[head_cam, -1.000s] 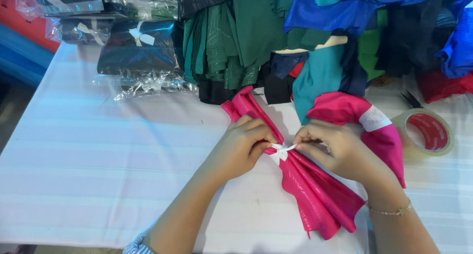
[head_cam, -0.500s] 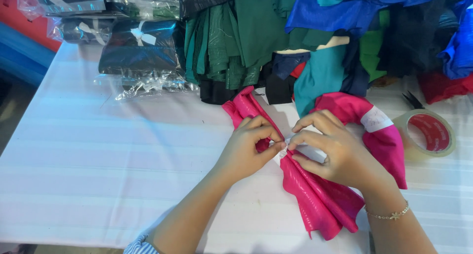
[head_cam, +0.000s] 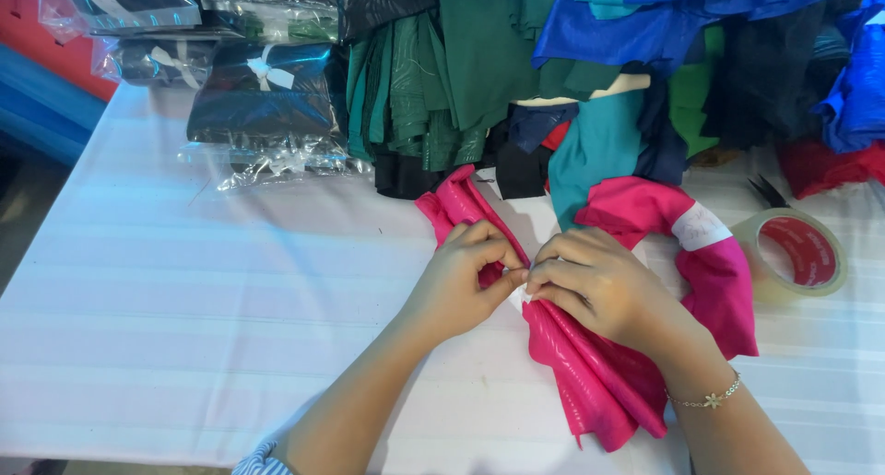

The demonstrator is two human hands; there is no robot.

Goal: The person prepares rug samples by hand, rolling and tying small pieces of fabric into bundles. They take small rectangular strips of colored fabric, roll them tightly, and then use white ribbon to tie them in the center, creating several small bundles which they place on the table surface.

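Pinching together at the gathered middle of a pink pleated cloth (head_cam: 590, 383) — left hand (head_cam: 461, 281) and right hand (head_cam: 595, 286), fingertips closed, touching — tape roll (head_cam: 800, 254) nearby.

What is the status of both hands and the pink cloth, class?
Left hand and right hand both pinching pink cloth at its gathered middle. Cloth lying on white table. Tape roll apart, to the right.

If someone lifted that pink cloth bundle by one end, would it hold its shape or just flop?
The pink cloth would probably flop: it lies in soft gathered folds and fans out loosely below where the left hand and right hand pinch it. Its slight sheen suggests it may be a bit slippery. It looks thin, so likely light for its size.
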